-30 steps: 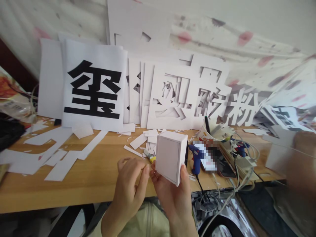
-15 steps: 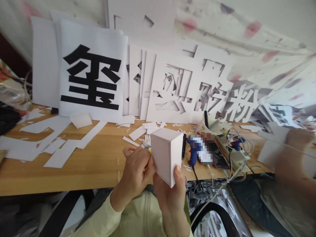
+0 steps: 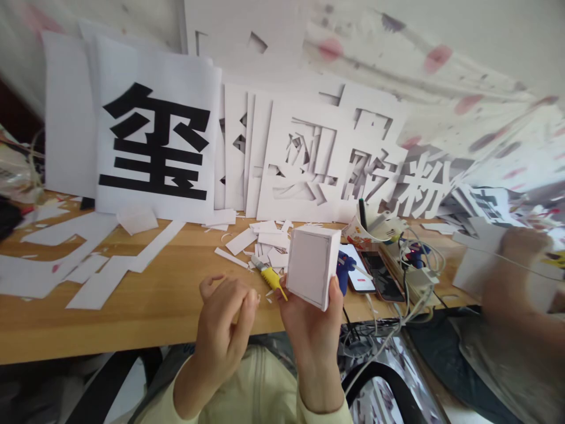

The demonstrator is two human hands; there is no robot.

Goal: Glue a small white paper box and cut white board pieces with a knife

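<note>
From afar I see the right hand [image 3: 311, 330] closed round the box [image 3: 309, 268], held up at the bench [image 3: 168, 300], left hand [image 3: 226, 324] half-curled, apart (whether it pinches anything, I can't tell).

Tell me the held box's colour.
The box is white, with thin grey lines near its edges; best in the head view.

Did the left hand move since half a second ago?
Yes. The left hand has moved left and back, away from the yellow utility knife on the table, which it partly hid then.
</note>
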